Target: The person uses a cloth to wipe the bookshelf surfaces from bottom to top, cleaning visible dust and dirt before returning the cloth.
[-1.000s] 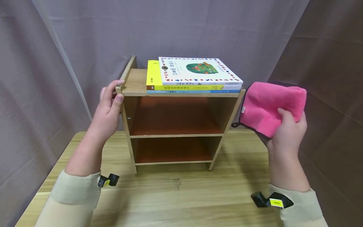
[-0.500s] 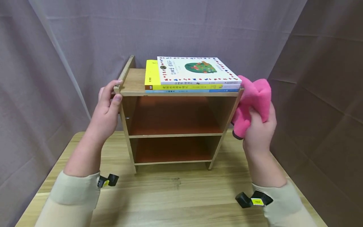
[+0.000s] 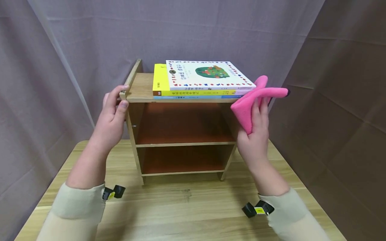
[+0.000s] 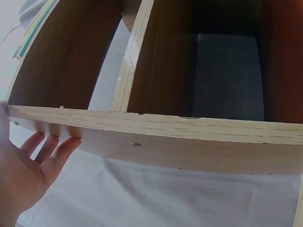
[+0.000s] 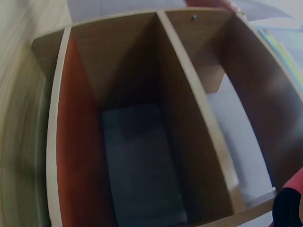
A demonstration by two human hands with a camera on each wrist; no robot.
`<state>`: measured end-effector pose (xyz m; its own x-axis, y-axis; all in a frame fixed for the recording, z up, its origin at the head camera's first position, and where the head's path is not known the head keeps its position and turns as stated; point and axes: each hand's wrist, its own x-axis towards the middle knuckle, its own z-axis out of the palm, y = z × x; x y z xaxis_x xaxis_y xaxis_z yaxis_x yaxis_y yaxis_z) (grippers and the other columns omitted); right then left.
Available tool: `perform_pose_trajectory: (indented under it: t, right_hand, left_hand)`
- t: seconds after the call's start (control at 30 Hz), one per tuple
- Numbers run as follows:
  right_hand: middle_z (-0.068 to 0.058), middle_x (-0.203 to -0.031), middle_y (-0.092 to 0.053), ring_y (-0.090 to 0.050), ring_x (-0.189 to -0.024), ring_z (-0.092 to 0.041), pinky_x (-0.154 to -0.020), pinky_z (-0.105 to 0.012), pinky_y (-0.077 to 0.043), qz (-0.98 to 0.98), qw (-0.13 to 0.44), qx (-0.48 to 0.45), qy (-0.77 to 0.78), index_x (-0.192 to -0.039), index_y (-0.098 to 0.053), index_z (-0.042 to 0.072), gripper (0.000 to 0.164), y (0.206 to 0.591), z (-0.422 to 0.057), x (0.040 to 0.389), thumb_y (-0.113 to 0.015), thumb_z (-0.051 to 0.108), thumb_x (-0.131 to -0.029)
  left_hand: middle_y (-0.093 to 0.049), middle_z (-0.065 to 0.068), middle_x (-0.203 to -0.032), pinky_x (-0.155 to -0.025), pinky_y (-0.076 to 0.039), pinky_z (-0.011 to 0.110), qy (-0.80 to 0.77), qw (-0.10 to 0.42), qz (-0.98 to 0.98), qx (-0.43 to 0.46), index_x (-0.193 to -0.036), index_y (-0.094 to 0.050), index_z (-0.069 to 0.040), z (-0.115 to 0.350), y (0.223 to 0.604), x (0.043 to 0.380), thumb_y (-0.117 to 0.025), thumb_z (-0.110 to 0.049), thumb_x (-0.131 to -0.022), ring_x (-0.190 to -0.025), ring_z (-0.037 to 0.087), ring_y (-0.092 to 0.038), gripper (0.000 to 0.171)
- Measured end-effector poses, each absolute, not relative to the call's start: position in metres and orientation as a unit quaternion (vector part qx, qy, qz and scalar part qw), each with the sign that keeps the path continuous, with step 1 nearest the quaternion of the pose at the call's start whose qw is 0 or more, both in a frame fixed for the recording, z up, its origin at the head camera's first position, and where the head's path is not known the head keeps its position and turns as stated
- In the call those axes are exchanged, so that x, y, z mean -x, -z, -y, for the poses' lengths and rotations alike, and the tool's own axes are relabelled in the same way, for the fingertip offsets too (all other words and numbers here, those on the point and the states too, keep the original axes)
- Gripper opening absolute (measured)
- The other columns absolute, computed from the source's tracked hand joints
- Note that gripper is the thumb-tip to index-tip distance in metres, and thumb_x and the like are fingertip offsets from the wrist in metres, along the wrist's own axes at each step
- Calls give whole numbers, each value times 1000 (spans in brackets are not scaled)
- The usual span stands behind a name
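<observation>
A small wooden bookshelf (image 3: 185, 144) stands on the table, its two lower compartments facing me. My left hand (image 3: 110, 125) grips the top front corner of its left side panel, thumb at the front edge. In the left wrist view, the fingers of that hand (image 4: 28, 172) lie against the panel's outer face. My right hand (image 3: 254, 142) holds a folded pink cloth (image 3: 248, 102) over the top right corner of the bookshelf, partly hiding it. Only a scrap of pink cloth (image 5: 298, 182) shows in the right wrist view.
On the bookshelf's top lies a stack of books: a white picture book (image 3: 208, 75) uppermost, a yellow book (image 3: 159, 78) below it, and a blue one (image 3: 193, 97) at the bottom. Grey curtains (image 3: 181, 30) hang behind the wooden table (image 3: 181, 211).
My right hand has moved left with the pink cloth, from beside the bookshelf onto its top right corner. The cloth has folded up. My left hand keeps its grip.
</observation>
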<state>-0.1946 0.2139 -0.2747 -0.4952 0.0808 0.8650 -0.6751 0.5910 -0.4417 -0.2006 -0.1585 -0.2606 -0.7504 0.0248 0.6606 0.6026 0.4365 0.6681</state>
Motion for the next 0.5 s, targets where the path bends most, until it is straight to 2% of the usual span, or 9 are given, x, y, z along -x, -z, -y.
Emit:
perform_pose_trajectory:
  t: [0.13,0.27,0.5]
  right_hand:
    - [4,-164,-17,-11,-151,-20,-114,-43,-31,767,483,-202,-370,-155,-34,21,93,289,-223,208,-53,-15,-72]
    - [0,-164,-20,-14,-150,-23,-113,-45,-33,767,495,-204,-353,-154,-37,22,92,299,-225,211,-52,-14,-72]
    - [-5,-165,-15,-10,-151,-27,-111,-51,-34,787,493,-203,-311,-157,-29,27,100,314,-228,210,-53,-13,-69]
  left_hand:
    - [-32,-5,-109,-75,-34,30,491,292,797,196,-148,-41,-23,159,261,201,-41,-28,-107,-88,17,-41,41]
    - [-32,-5,-109,-76,-34,30,487,291,800,196,-148,-40,-23,160,261,201,-41,-28,-107,-89,16,-41,41]
    - [-32,-6,-109,-76,-33,29,489,296,795,203,-147,-41,-21,159,261,202,-41,-26,-107,-90,15,-40,40]
